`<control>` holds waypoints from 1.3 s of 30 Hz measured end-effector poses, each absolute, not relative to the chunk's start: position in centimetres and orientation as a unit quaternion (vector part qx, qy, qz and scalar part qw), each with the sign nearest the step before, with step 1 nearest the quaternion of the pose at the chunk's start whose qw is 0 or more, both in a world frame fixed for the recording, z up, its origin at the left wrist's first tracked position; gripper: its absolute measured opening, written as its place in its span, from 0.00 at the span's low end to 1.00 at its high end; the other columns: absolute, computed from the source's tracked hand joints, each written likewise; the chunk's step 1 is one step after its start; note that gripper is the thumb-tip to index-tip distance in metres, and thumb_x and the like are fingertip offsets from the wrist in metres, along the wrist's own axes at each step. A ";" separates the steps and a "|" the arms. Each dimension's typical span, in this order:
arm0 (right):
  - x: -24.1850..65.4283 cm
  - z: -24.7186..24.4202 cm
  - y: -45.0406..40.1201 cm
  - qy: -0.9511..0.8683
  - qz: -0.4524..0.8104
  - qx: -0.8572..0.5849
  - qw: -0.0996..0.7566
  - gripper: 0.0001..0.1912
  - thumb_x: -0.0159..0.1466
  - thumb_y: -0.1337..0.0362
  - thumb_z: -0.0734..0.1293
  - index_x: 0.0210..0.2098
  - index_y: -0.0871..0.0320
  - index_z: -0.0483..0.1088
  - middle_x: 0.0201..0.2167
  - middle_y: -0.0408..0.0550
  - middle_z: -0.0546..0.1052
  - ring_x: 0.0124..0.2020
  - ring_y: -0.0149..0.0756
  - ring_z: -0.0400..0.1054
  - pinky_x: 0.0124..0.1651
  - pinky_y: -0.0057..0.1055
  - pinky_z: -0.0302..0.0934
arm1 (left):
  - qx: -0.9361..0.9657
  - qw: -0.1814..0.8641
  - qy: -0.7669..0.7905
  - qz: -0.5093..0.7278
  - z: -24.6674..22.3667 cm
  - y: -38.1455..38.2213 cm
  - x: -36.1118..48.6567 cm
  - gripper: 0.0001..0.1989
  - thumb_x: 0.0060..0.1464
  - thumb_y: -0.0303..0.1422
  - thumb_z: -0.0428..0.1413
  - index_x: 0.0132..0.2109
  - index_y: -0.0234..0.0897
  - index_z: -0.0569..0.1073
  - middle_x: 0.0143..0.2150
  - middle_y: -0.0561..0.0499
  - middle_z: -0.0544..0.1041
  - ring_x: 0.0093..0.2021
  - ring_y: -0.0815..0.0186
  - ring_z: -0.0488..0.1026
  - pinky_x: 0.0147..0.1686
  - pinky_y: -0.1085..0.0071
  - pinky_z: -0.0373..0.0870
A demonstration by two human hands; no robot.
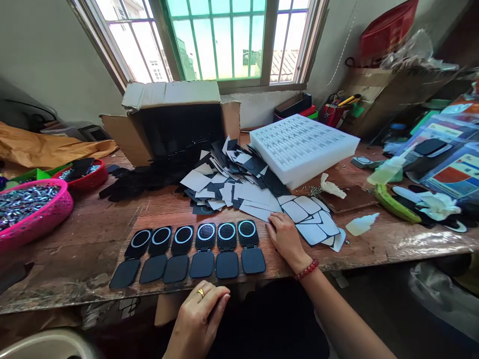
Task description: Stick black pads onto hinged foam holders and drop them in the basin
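Note:
My left hand (200, 316) hovers at the table's front edge, fingers curled and thumb against the index finger; whatever it may hold is hidden. My right hand (287, 240) rests on the table, its bent fingers closed at the corner of a white card (256, 211) on the edge of a loose heap. Left of it stands a row of several black hinged folding pads, each unfolded, with a square lower flap (227, 265) and an upper part bearing a white ring (247, 228). Rounded white sheets with black borders (318, 227) lie just right of that hand.
A heap of black and white cards (224, 174) spreads before an open carton (172, 94). Behind it sits a white foam tray (310, 154). Screws fill a pink basket (62, 209) at left. Right are a squeeze bottle (389, 167) and a green curved object (394, 203).

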State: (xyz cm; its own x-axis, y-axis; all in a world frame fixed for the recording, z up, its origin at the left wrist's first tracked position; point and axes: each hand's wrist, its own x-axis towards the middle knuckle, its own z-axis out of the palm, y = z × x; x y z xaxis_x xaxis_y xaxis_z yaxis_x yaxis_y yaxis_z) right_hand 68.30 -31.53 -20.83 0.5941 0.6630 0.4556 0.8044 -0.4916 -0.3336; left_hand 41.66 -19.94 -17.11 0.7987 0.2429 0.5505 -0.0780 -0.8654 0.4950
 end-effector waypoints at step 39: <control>63.0 -13.0 -24.2 -0.296 0.314 -0.653 0.623 0.22 0.56 0.49 0.73 0.41 0.58 0.70 0.28 0.43 0.74 0.25 0.30 0.62 0.26 0.26 0.57 | 0.496 0.801 0.268 0.200 -14.7 -14.3 47.0 0.29 0.42 0.37 0.71 0.52 0.33 0.75 0.48 0.42 0.81 0.50 0.56 0.77 0.51 0.63 0.73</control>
State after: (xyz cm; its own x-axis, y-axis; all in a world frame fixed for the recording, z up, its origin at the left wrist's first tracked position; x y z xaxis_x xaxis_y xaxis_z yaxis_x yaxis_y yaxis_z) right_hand 63.01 -24.18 -13.03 0.6287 0.7765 -0.0413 -0.0046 -0.0494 -0.9988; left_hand 46.96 -14.30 -14.73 0.7764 0.5866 -0.2303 -0.0557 0.4279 0.9021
